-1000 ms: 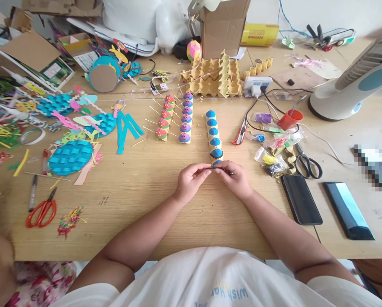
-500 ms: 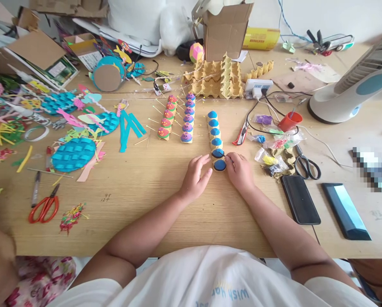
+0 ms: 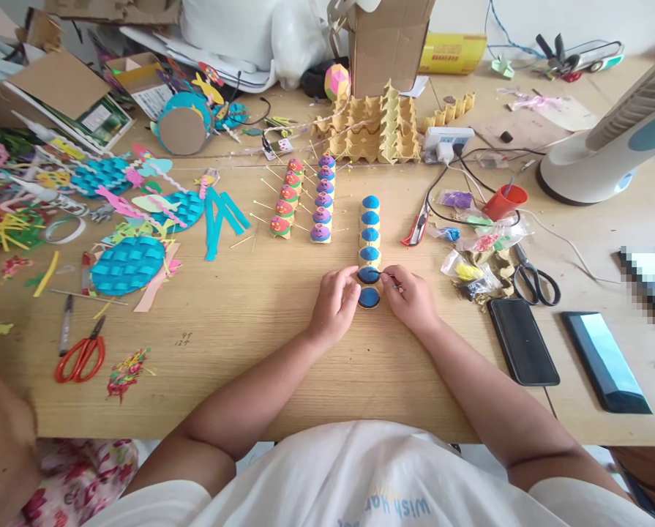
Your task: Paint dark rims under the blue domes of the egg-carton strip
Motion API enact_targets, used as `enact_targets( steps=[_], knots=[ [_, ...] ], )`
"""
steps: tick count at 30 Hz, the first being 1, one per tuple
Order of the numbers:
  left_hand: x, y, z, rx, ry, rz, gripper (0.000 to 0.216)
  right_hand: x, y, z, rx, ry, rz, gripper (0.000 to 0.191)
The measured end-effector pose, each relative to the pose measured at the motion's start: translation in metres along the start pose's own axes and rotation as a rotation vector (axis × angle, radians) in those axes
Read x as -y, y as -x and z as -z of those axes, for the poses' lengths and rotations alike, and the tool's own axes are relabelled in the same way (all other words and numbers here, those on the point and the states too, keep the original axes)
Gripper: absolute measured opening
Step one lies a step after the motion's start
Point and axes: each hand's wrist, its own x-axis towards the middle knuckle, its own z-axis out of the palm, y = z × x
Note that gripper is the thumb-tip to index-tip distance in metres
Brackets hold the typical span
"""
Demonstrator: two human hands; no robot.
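Observation:
An egg-carton strip lies lengthwise before me, its bumps covered in blue clay. The two nearest bumps carry dark rims. My right hand is at the strip's right side, pinching a thin black clay strand that reaches onto the second-nearest bump. On the opposite side, my left hand rests with curved fingers and thumb apart, the tips close against the strip's left edge; whether they touch it I cannot tell. Farther left stand a purple-and-blue decorated strip and a red-and-green one, with pins sticking out.
Right of my hands lie a red cutter, bagged clay, black scissors and two phones, one dark. Leftward are woven blue discs and red-handled scissors. A fan stands back right. Another person's arm shows at left.
The strip has shifted slightly toward me and straightened. My left thumb has drawn closer to my fingers. My right hand has moved a little back from the strip, the black strand now showing more.

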Motion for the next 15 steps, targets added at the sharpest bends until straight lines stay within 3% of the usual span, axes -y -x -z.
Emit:
enact_targets(
  steps=[8,15],
  knots=[
    [0.0087,0.0003,-0.0047,0.081,0.137,0.019,0.056,-0.0043,-0.0067,-0.0036,-0.076,-0.168,0.003,0.021],
    [0.0017,-0.0014,-0.0014,0.035,0.071,0.043,0.055,-0.0010,-0.0031,-0.0049,-0.046,-0.260,-0.051,0.022]
  ],
)
